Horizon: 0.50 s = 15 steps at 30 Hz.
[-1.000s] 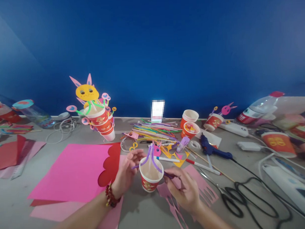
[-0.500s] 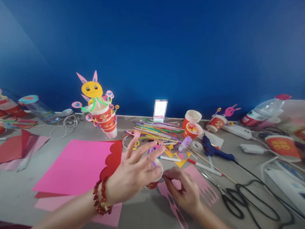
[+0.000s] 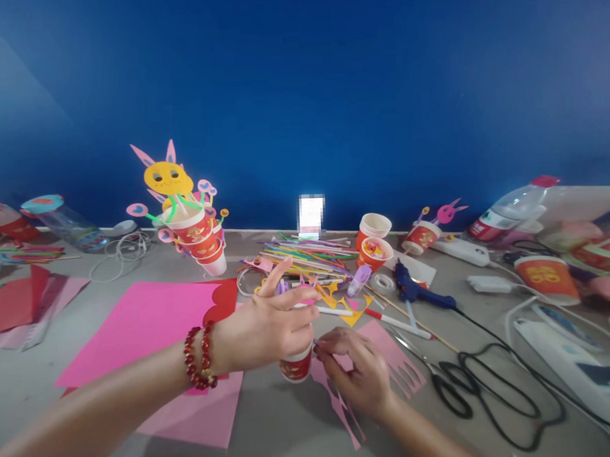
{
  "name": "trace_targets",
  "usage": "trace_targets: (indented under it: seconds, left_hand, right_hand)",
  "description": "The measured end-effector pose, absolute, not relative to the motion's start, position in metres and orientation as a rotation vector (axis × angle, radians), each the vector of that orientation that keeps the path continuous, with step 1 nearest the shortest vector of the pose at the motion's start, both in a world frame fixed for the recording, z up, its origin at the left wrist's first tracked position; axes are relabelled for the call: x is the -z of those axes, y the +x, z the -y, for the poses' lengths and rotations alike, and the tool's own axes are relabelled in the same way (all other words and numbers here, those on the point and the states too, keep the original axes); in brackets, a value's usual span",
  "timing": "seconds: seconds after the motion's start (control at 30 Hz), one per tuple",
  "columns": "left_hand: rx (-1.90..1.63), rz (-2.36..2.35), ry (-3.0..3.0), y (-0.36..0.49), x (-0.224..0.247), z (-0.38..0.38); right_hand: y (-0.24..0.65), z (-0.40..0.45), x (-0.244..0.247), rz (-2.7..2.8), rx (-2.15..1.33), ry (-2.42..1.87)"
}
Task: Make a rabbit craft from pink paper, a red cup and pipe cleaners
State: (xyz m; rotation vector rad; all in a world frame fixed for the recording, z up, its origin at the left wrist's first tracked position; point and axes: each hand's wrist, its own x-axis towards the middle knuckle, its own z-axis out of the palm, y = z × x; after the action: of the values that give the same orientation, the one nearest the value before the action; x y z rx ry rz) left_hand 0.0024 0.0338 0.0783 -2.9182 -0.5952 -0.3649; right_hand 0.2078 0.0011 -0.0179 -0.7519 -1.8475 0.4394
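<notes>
A red and white paper cup [image 3: 296, 367] stands on the table in front of me. My left hand [image 3: 271, 326] reaches over its rim, some fingers curled against the cup and the index finger raised. Behind that hand, purple strands and a pink paper face [image 3: 307, 290] partly show. My right hand [image 3: 357, 366] is at the cup's right side, thumb and fingers pinched on a thin, small dark end too small to name. Beneath it lies a pink paper cut into strips [image 3: 341, 414]. The inside of the cup is hidden by my left hand.
Pink paper sheets [image 3: 138, 327] lie on the left. A stack of decorated cups [image 3: 198, 235] stands behind them. Pipe cleaners [image 3: 310, 255] are heaped at the back. Scissors [image 3: 448, 390], a blue glue gun [image 3: 420, 291] and its looping black cable lie on the right.
The view has shifted a little to the right. My left hand has turned and lowered, its fingers closing more around the cup. My right hand stays pinched beside the cup.
</notes>
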Motion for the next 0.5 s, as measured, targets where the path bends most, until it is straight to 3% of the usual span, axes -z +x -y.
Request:
trace_targets:
  seconds: [0.37, 0.5]
  left_hand:
    - [0.716, 0.668, -3.149, -0.0077, -0.0703, -0.0330]
    - [0.586, 0.705, -2.961, -0.0038, -0.0740, -0.0255]
  right_hand:
    - [0.2078, -0.0004, 0.0165, 1.886, -0.481, -0.591]
    - [0.2086, 0.0009, 0.0128, 1.881, -0.458, -0.553]
